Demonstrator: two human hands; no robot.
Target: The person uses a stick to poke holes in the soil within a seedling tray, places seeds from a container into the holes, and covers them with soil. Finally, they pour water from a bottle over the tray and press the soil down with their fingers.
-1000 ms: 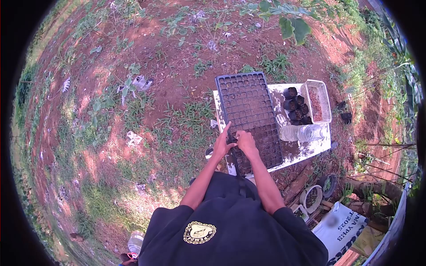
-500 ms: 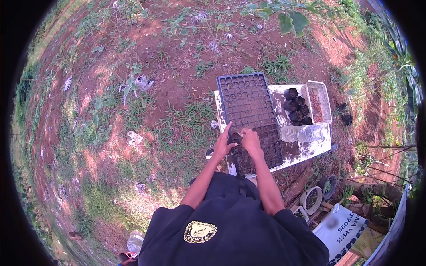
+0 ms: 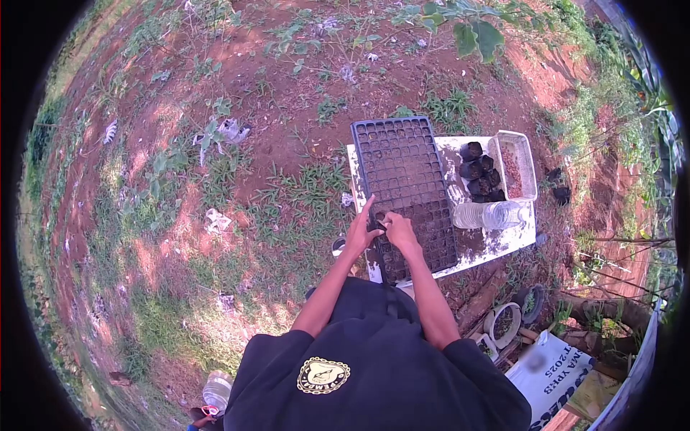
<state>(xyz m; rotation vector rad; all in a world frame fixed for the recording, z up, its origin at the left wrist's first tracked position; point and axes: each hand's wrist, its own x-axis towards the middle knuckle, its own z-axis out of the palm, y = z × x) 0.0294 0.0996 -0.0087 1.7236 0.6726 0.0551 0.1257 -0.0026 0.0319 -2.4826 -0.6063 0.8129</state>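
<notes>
A long black seedling tray (image 3: 402,169) with many soil-filled cells lies on a white, soil-stained board (image 3: 496,248). At the tray's left edge is my left hand (image 3: 359,231), its thumb and index finger spread apart. Just right of it, over the cells, my right hand (image 3: 399,230) has its fingers pinched together; whatever lies between the fingertips is too small to make out. The fingertips of both hands are close to each other above the same part of the tray.
Right of the tray are black soil-filled bags (image 3: 480,172), a clear plastic bottle (image 3: 490,215) on its side and a clear container (image 3: 516,167) with reddish bits. A printed white sack (image 3: 550,377) lies at lower right, near a round ring (image 3: 504,323). Leaves hang overhead.
My right hand has shifted slightly left and down, nearer to my left thumb. My left hand has stayed nearly in place.
</notes>
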